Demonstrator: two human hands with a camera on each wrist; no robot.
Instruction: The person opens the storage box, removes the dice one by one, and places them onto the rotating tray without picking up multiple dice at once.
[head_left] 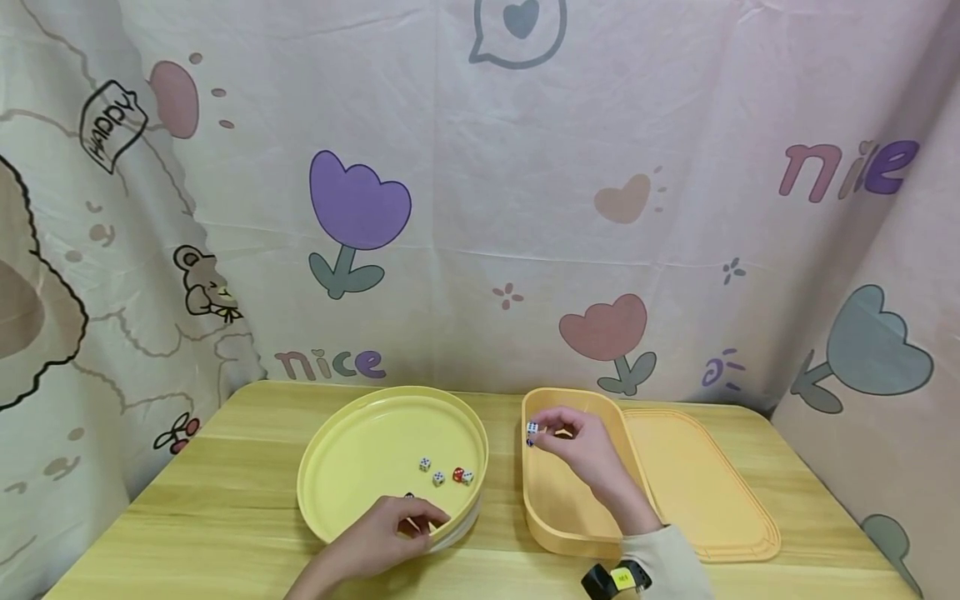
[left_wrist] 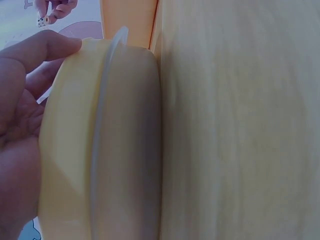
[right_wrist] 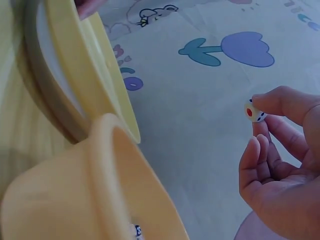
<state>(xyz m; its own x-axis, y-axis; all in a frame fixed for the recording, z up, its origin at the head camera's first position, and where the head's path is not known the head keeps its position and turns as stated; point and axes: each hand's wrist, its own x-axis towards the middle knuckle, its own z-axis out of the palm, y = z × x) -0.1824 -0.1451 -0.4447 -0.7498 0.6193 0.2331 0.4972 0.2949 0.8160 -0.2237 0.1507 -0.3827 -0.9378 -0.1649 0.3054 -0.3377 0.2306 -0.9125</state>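
My right hand (head_left: 588, 450) pinches a white die (head_left: 532, 427) between thumb and fingertip, above the left side of an orange oblong box (head_left: 551, 492). In the right wrist view, the held die (right_wrist: 254, 112) shows one red dot and some dark dots. Another die (right_wrist: 136, 231) is partly visible inside the box. My left hand (head_left: 382, 533) grips the near right rim of a round yellow tray (head_left: 360, 450), thumb and fingers about its edge. On the tray lie white dice (head_left: 438, 478), a red die (head_left: 458, 475), and a dark die (head_left: 408, 497) partly hidden behind the left hand.
A flat orange lid (head_left: 697, 483) lies right of the box on the wooden table (head_left: 225, 483). Under the yellow tray is a pale round base (left_wrist: 130, 140). A patterned cloth (head_left: 465, 208) hangs behind the table and along both sides.
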